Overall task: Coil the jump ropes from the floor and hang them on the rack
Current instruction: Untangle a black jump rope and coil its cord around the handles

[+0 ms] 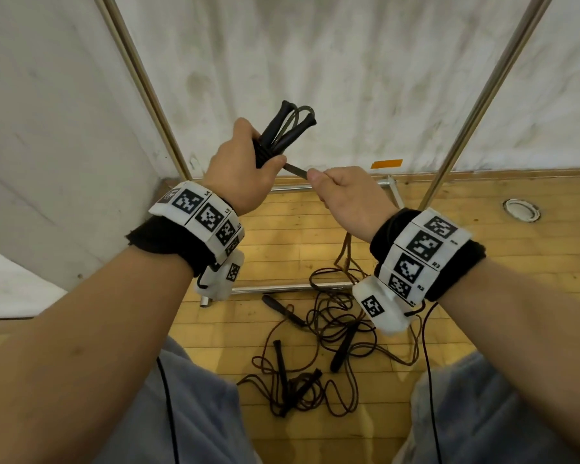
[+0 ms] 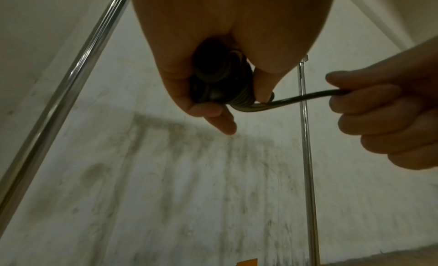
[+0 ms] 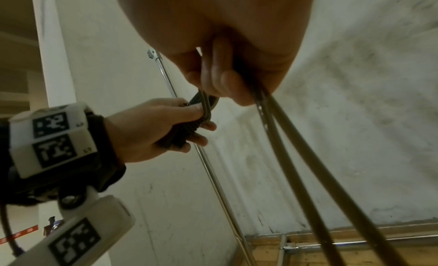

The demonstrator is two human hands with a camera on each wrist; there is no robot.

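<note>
My left hand (image 1: 245, 169) grips the two black handles (image 1: 282, 128) of a jump rope, with cord wound round them; the left wrist view shows those coils (image 2: 239, 99) under my thumb. My right hand (image 1: 345, 195) is fisted round the doubled cord (image 1: 295, 169) a short way to the right, and the strands (image 3: 296, 157) hang down from it. More jump ropes (image 1: 315, 349) lie tangled on the wooden floor between my legs. The metal rack's uprights (image 1: 476, 105) rise on either side of my hands.
The rack's base bars (image 1: 292, 288) lie on the floor (image 1: 516, 279) against a white wall (image 1: 315, 61). A round floor fitting (image 1: 521, 209) sits to the right. A strip of orange tape (image 1: 386, 163) is stuck low on the wall.
</note>
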